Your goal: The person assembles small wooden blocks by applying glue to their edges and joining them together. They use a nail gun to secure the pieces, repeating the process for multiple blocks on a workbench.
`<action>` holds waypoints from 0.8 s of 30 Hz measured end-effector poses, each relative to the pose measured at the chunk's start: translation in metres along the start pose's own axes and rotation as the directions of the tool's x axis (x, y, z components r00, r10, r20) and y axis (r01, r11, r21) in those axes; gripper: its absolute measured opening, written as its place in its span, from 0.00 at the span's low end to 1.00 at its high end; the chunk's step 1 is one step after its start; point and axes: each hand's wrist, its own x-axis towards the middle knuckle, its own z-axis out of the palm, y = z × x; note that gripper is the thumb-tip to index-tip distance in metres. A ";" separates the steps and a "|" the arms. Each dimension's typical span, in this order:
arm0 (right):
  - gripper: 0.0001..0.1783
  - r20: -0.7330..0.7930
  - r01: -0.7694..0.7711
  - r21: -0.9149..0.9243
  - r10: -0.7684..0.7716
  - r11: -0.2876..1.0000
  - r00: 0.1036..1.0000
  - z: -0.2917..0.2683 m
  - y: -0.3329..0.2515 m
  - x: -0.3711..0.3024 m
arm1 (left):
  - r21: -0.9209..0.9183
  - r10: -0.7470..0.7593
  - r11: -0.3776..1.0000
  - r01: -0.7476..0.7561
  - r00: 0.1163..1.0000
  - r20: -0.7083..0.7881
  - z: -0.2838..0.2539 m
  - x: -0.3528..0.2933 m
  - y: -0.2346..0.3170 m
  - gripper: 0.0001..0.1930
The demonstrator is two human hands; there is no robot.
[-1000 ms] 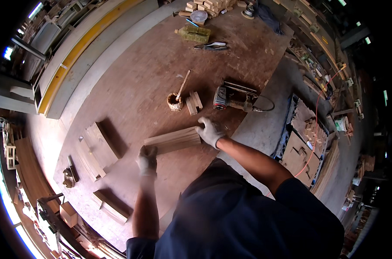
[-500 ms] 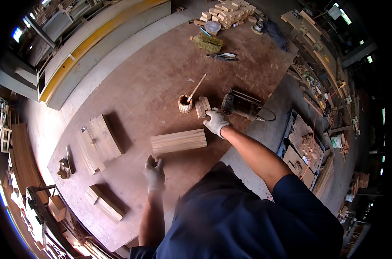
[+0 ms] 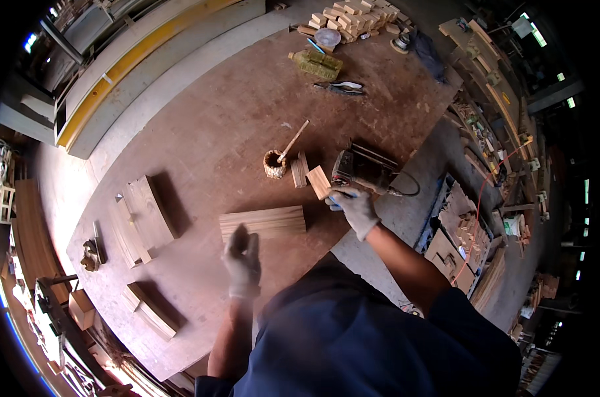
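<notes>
Gripped in my gloved right hand (image 3: 356,210) is a small light wooden block (image 3: 319,181), raised at an angle beside the nail gun (image 3: 356,169). Other small wooden blocks (image 3: 299,170) stand just left of it, by a crusted glue pot (image 3: 273,163) with a brush (image 3: 293,140) leaning in it. My gloved left hand (image 3: 242,263), slightly blurred, has its thumb and fingers apart and nothing visible in them. It is at the near left end of a striped wooden board (image 3: 267,220) lying on the table, overlapping its edge in view.
Joined wooden panels (image 3: 144,215) and a smaller wooden piece (image 3: 151,309) lie at the table's left, near a metal hand tool (image 3: 92,253). Farther back are pliers (image 3: 343,87), a yellowish plastic bottle (image 3: 315,64) and a heap of wooden blocks (image 3: 359,18). An air hose (image 3: 480,205) hangs at right.
My right hand has taken a small block from beside the glue pot and drawn it right and nearer. My left hand has moved up toward the board.
</notes>
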 end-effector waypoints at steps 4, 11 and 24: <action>0.15 0.194 -0.111 0.167 0.077 0.980 0.978 0.001 -0.036 -0.035 | -0.235 -0.063 0.955 0.184 0.895 0.442 0.040 0.015 0.031 0.21; 0.15 0.329 -0.365 0.490 0.220 0.792 0.918 0.031 -0.031 -0.051 | -0.150 0.178 0.983 -0.110 0.793 0.582 0.072 0.029 0.057 0.29; 0.17 0.412 -0.133 0.057 0.098 0.990 0.906 0.056 -0.036 -0.042 | -0.542 -0.088 0.725 0.426 0.837 0.540 0.058 0.035 0.068 0.21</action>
